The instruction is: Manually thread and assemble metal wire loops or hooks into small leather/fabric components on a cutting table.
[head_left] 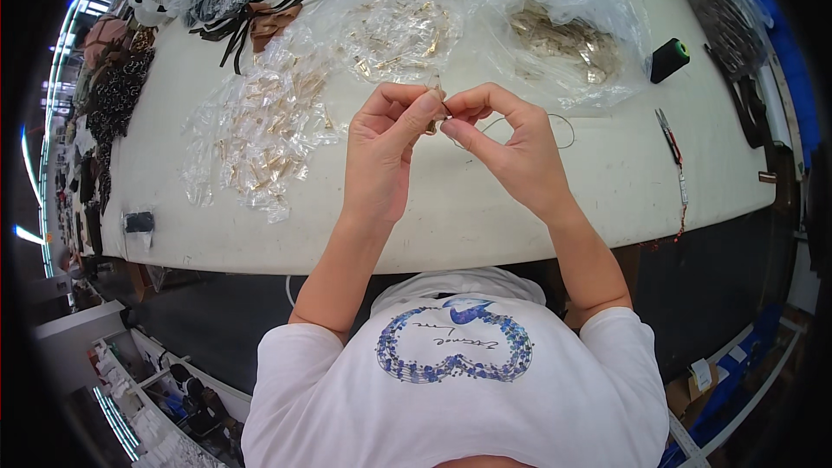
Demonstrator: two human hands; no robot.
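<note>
My left hand and my right hand meet above the middle of the white table, thumbs and fingers pinched close together. Between the fingertips of the left is a small gold-coloured piece, mostly covered, so its exact kind does not show. The right hand pinches a thin cord, which curves out behind that hand in a loose loop over the table. To the left of my hands lies a spread of small clear bags with gold-coloured metal parts.
Behind my hands are a clear plastic bag of gold-coloured parts and another of flat brownish pieces. A dark thread spool and thread snips lie to the right. Black straps lie at the far left, and a small dark packet near the left edge.
</note>
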